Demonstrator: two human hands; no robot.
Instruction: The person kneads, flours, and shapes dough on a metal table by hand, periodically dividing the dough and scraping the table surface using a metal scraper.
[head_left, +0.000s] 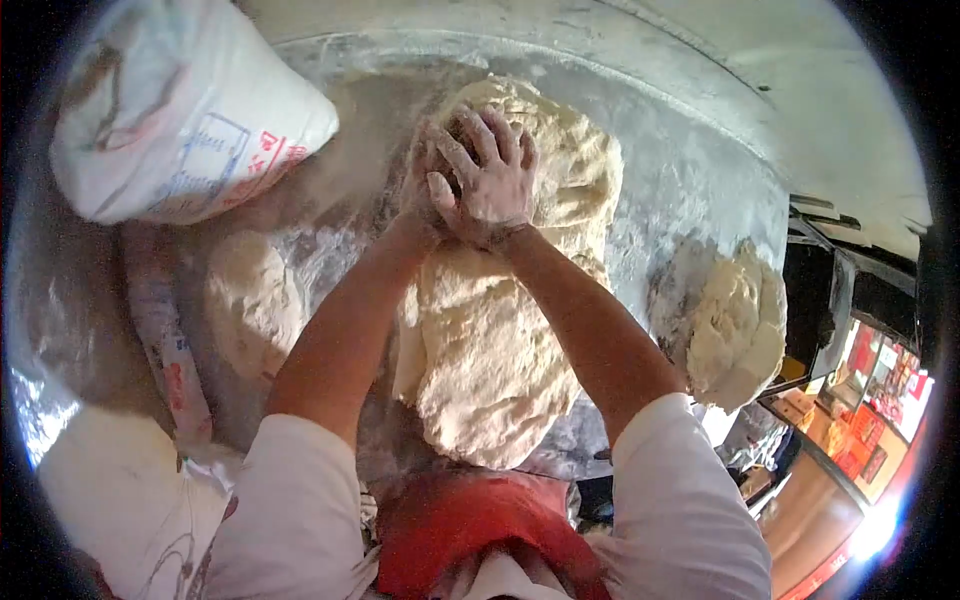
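A long, thick slab of pale dough (500, 370) lies lengthwise in front of me on a floured metal work surface (690, 150). Both hands press together on its upper left part. My right hand (490, 180) is on top, its fingers stretched and spread, flour on the skin. Beneath it, my left hand (425, 165) touches the dough at the slab's left side; its fingers are mostly covered. Folds and dents mark the slab's surface.
A smaller dough lump (740, 325) sits at the right edge, another (255, 300) at the left. A big white sack (200, 120) with red and blue print stands upper left. A pale wall (800, 90) curves behind the surface. White bags (120, 500) fill the lower left.
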